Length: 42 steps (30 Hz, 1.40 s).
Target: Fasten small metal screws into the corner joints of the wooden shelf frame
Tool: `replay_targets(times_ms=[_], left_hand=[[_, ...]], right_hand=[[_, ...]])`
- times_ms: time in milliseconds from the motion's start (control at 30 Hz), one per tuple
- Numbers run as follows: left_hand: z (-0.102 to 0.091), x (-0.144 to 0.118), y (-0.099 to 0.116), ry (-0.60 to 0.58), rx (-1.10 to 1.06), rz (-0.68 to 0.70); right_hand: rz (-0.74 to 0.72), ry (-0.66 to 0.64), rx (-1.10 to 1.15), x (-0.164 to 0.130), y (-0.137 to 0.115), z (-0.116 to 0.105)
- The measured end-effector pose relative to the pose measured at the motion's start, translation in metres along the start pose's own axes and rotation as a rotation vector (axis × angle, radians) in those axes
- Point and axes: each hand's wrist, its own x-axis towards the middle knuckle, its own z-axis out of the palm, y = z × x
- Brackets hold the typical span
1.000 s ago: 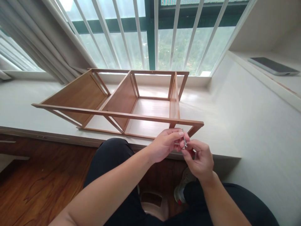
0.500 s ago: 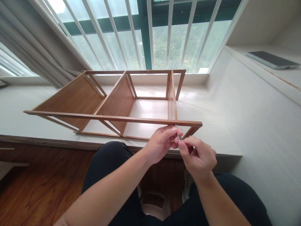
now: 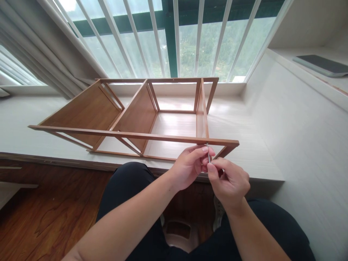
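Screw [image 3: 208, 157], small, metal, upright: pinched between the fingertips of the left hand [image 3: 190, 166] and the right hand [image 3: 231, 181], both closed narrowly on it, just below the near rail of the wooden shelf frame [image 3: 133, 135], close to a small hole near that rail's right end. Frame: lies on its side on the white ledge [image 3: 244, 145] before the barred window [image 3: 174, 36]; two solid panels and a slatted end divide it into open bays, all holding nothing. Side shelf [image 3: 312, 76] at right carries a flat dark tablet [image 3: 320, 65]. Risk, as judged: a fingertip pinch on so slim a part is insecure; a slip would likely drop it past the knees to the wood floor [image 3: 49, 214]. Entering the hole tilted could jam it or mar the rail.
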Motion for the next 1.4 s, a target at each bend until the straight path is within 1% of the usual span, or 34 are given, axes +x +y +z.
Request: replay_targets(times_ms=[67, 167, 267, 333, 433, 500, 600, 800, 900, 1000, 1133, 1267, 1333, 1400], left_hand=[[0.000, 0.000, 0.000, 0.015, -0.017, -0.007], [0.001, -0.001, 0.000, 0.031, -0.031, -0.022], [0.001, -0.001, 0.000, 0.045, -0.036, -0.018], [0.000, -0.001, 0.000, 0.051, -0.022, -0.015], [-0.002, -0.001, 0.002, 0.057, 0.045, -0.005], [-0.002, -0.001, 0.003, 0.071, 0.106, 0.009], [-0.003, -0.002, 0.006, 0.094, 0.172, 0.022], [-0.003, -0.003, 0.008, 0.109, 0.215, 0.018], [-0.003, -0.004, 0.008, 0.092, 0.228, 0.007], [-0.002, -0.005, 0.008, 0.074, 0.234, 0.010], [-0.002, -0.005, 0.007, 0.055, 0.221, 0.017], [-0.003, -0.004, 0.007, 0.058, 0.181, 0.007], [-0.004, -0.003, 0.007, 0.062, 0.172, 0.012], [-0.004, -0.003, 0.007, 0.060, 0.165, 0.013]], right_hand=[[0.005, -0.007, 0.002, 0.001, -0.003, 0.001], [0.050, -0.021, 0.014, 0.002, -0.007, 0.001], [0.157, -0.034, 0.077, -0.001, -0.010, 0.004], [0.300, -0.029, 0.208, -0.005, -0.011, 0.008], [0.520, 0.002, 0.532, -0.009, -0.013, 0.014], [0.607, 0.005, 0.721, -0.008, -0.014, 0.017], [0.672, -0.017, 0.856, -0.004, -0.015, 0.016], [0.730, -0.099, 0.973, -0.001, -0.014, 0.015], [0.712, -0.096, 0.940, -0.008, -0.013, 0.016], [0.642, -0.066, 0.833, -0.016, -0.011, 0.016], [0.500, -0.035, 0.575, -0.022, -0.007, 0.011], [0.315, -0.040, 0.287, -0.017, -0.008, 0.006], [0.246, -0.025, 0.196, -0.014, -0.010, 0.005], [0.212, -0.012, 0.131, -0.011, -0.012, 0.004]])
